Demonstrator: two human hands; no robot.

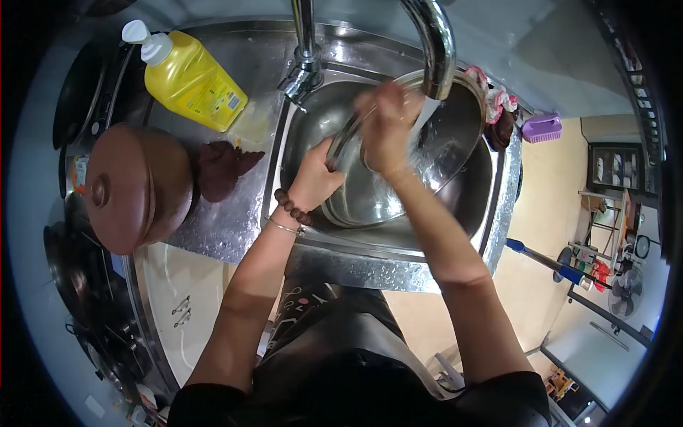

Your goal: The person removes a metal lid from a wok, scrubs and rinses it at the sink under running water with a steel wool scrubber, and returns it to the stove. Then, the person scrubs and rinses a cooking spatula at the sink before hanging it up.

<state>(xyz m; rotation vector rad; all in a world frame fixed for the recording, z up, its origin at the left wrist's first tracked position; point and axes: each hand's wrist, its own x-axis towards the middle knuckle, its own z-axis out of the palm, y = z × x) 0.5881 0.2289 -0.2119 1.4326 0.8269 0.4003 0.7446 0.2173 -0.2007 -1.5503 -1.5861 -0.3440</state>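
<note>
In the sink (299,128), a large round metal pan (455,139) leans at a tilt under the tap. Water streams down into it. My left hand (318,176), with a beaded bracelet at the wrist, is closed on the edge of a shiny round metal-rimmed piece (346,141), whose kind I cannot tell. Over that piece, my right hand (390,128) is smeared by motion, right beside the running water, its fingers not showing clearly.
A curved chrome tap (440,50) hangs over the sink, with a second tap (304,64) left of it. A yellow pump bottle (196,82), a dark red cloth (220,171) and a brown lidded pot (139,188) stand left. A purple brush (542,128) lies right.
</note>
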